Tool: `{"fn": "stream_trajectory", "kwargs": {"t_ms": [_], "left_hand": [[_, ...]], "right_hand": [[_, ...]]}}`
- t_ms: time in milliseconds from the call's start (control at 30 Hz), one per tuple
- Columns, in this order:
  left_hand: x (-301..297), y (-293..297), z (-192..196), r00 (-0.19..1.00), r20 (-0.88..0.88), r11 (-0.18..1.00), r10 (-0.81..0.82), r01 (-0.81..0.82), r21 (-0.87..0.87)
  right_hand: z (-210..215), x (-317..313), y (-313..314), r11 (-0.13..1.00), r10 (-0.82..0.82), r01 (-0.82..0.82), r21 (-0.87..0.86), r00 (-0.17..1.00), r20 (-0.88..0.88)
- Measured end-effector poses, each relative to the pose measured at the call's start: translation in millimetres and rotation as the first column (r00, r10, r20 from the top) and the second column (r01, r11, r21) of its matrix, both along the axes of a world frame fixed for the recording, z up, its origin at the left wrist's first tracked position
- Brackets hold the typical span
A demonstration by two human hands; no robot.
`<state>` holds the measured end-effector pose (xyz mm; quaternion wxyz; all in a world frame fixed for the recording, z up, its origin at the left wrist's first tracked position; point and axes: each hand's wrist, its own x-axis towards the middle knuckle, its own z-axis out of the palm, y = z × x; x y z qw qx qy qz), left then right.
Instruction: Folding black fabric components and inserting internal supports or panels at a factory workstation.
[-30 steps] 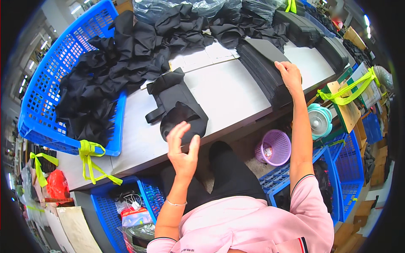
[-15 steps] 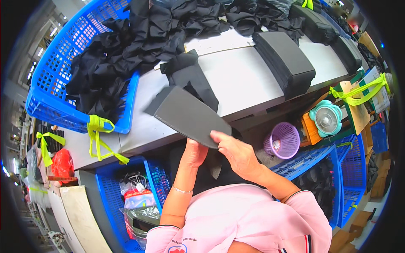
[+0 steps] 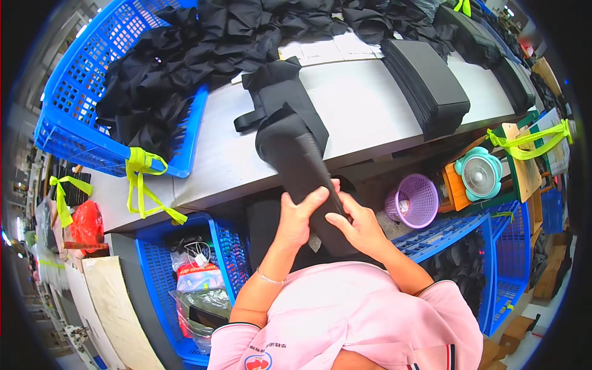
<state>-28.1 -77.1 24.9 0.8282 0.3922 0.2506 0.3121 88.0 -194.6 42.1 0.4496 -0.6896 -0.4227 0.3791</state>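
Observation:
Between my two hands is a long black fabric panel [image 3: 293, 160], blurred a little by motion and bent lengthwise, its far end over the table edge. My left hand [image 3: 296, 219] grips its near left side, thumb on top. My right hand [image 3: 359, 223] is closed on its right edge, thumb pointing inward. Just beyond, another black fabric piece [image 3: 285, 92] with a small loop at its left lies on the white table [image 3: 357, 86]. The fingers under the panel are hidden.
A blue basket [image 3: 77, 102] heaped with black fabric stands at left. A neat stack of black panels [image 3: 431, 80] is at right. Below the table are a purple bin [image 3: 421, 200], a turquoise fan [image 3: 481, 174], a blue crate [image 3: 166, 308] at left and blue baskets [image 3: 493, 265] at right.
The panel has turned from lying broad and flat with its grey face up to a bent, steeper pose. My left hand has come on top of it; my right hand has shifted to its right edge.

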Motion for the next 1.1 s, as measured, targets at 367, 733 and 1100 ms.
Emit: {"fn": "stream_trajectory", "kwargs": {"t_ms": [367, 733, 1100], "left_hand": [[-19.0, 123.5, -14.2, 0.607, -0.413, 0.334, 0.679, 0.245, 0.91], [25.0, 99.0, 26.9, 0.859, -0.244, 0.164, 0.45, 0.189, 0.968], [19.1, 20.0, 39.8, 0.96, -0.063, -0.035, 0.273, 0.075, 0.997]], "right_hand": [[-9.7, 32.7, -3.4, 0.97, 0.059, -0.076, 0.231, 0.995, 0.079], [5.2, 11.1, 4.0, 0.997, -0.056, 0.003, 0.08, 0.737, 0.674], [-41.0, 57.1, 76.9, 0.898, -0.175, 0.038, 0.438, 0.945, 0.278]]}}
